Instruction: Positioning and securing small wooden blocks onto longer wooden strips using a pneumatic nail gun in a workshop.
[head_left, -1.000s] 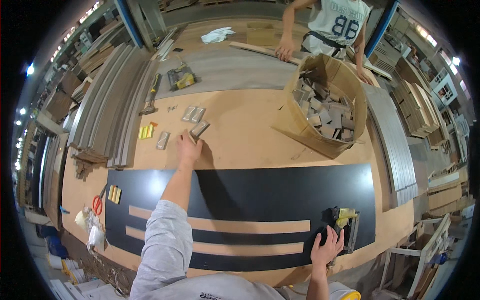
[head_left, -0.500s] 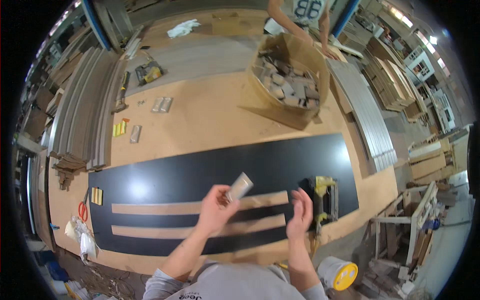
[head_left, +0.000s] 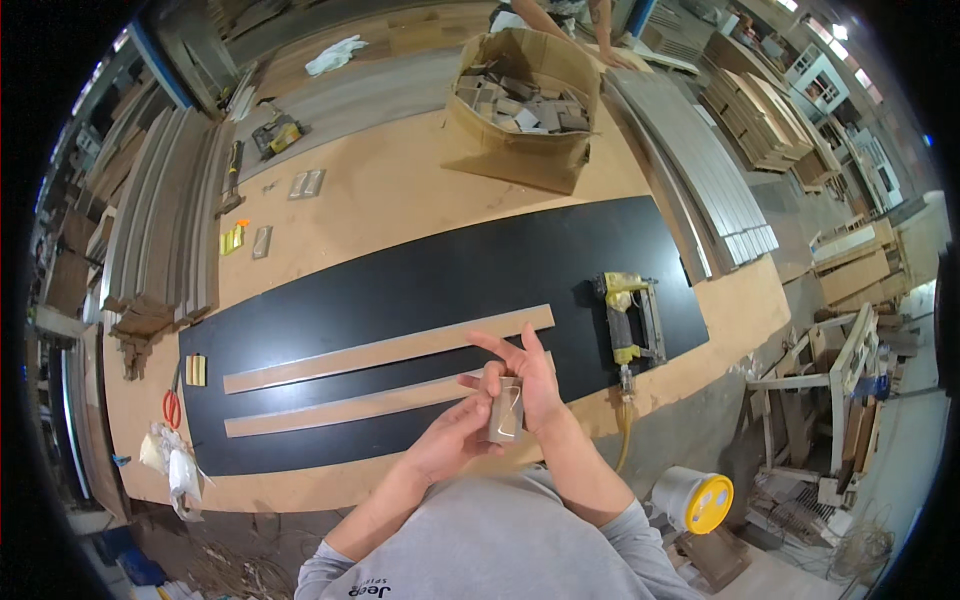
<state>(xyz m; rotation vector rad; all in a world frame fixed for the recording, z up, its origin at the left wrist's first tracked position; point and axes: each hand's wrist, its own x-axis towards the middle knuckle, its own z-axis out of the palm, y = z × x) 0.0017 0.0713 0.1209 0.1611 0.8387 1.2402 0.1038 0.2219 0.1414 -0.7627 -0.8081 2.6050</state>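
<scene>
- The small wooden block (head_left: 506, 412) sits upright between the person's two hands, held close to the body, above the near edge of the black panel (head_left: 440, 285).
- The left hand (head_left: 455, 440) has its fingers closed around the lower part of the block, gripping it from the left.
- The right hand (head_left: 530, 385) backs the block from the right; its thumb and palm press against the piece while the other fingers are spread loose and point away over the panel.
- A pale curved mark shows on the face of the block; what it is cannot be told from here.
- Two long wooden strips (head_left: 390, 350) already lie on the black panel, side by side and slightly apart, running along its length.
- A yellow nail gun (head_left: 628, 315) rests on the panel just right of the strips, untouched by either hand.
- More flat pieces (head_left: 306, 184) lie on the desk (head_left: 400, 190) beyond the panel, and an open cardboard box (head_left: 525, 100) full of offcuts stands further back.
- Judging by this, the strips are laid out but the block is not yet placed anywhere; fitting and fastening seem to remain.
- Another person's arms (head_left: 560, 25) work at the far side of the box.
</scene>
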